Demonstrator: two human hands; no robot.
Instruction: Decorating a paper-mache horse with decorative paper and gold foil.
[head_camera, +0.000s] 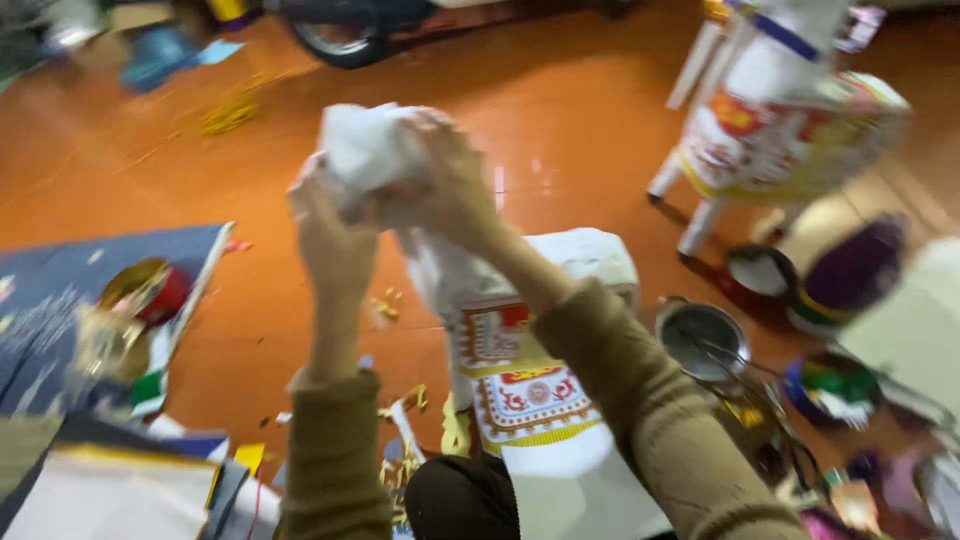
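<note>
Gripping white paper horse head, both hands

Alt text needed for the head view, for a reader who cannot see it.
Both hands, left hand and right hand, grip the white head of a paper horse figure above an orange floor. Another paper horse stands at upper right, a metal bowl nearby.

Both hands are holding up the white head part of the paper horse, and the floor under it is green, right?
Not quite. The floor is orange, not green, as the head view shows. The rest holds: the left hand and the right hand are both raised and gripping the white head part of the paper horse.
</note>
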